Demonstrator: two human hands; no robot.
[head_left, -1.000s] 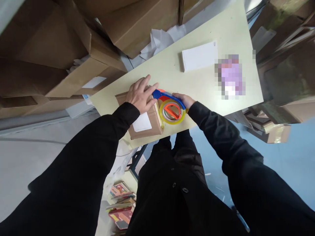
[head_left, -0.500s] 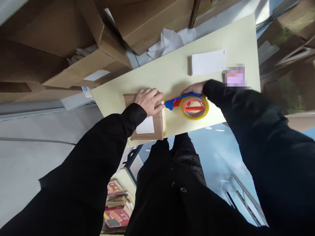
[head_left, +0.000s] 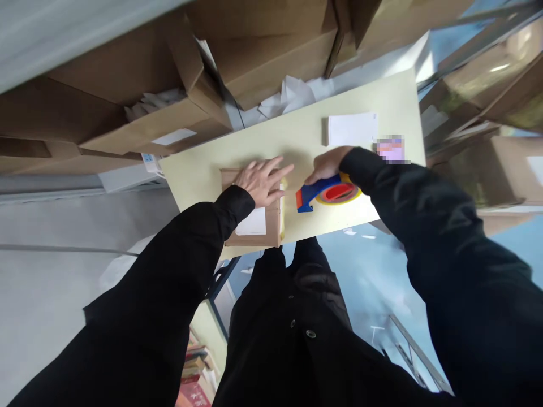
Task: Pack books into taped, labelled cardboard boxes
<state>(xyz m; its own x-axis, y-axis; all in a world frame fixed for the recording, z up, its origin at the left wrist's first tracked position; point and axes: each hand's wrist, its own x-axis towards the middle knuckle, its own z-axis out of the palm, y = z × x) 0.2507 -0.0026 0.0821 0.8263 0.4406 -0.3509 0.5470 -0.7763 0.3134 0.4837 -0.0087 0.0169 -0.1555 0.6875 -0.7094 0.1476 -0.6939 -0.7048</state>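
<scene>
A small cardboard box (head_left: 272, 227) with a white label (head_left: 251, 222) on top lies at the near edge of the pale table. My left hand (head_left: 262, 182) rests on the box's top with its fingers spread toward the right end. Yellowish tape (head_left: 282, 217) shows along that right end. Just to the right, my right hand (head_left: 328, 164) grips a blue and red tape dispenser (head_left: 322, 187) with a yellow-edged roll. The dispenser is apart from the box, its cutting head tilted down to the left. My right fingers are partly hidden behind it.
A stack of white paper slips (head_left: 353, 129) lies toward the table's (head_left: 203, 164) far right, near a blurred-out pinkish item (head_left: 391, 150). Large open cartons (head_left: 169, 127) line the far side. More cartons (head_left: 479, 169) stand at right, and books (head_left: 195, 373) are below left.
The dispenser has come away from the box's right end and turned in my right hand. My left fingers have spread from a more bent pose. The view has shifted slightly.
</scene>
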